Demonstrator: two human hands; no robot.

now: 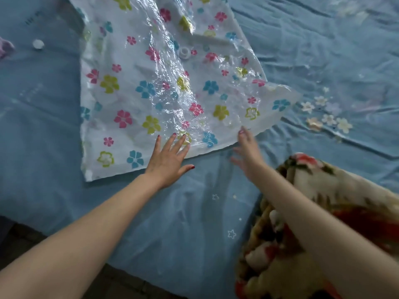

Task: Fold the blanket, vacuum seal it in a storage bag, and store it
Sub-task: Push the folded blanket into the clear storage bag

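- Reaching with both hands to the near edge of the flower-printed vacuum storage bag (172,87), spread flat on the blue bed sheet (323,50).
- Left hand (168,158) lying flat, fingers straight and spread, fingertips on the bag's near edge, gripping nothing.
- Right hand (248,152) blurred, fingers straight and loose, hovering at the same edge further right, holding nothing.
- Folded fleece blanket (302,223) resting on the sheet at lower right, just beside the right forearm, not yet in the bag.
- To do well, probably: finding the zip mouth first, separating the two plastic layers along the whole edge, holding one layer down with the left hand while lifting the other.
- Keeping the white valve (185,53) on top, uncovered.
- Small white round cap (38,44) lying apart on the sheet at far left, likely the valve's cap.
- Hard to tell which bag edge is the opening; glare hides the zip line.
- Bag top and blanket right side cut off; right fingertip contact unclear.
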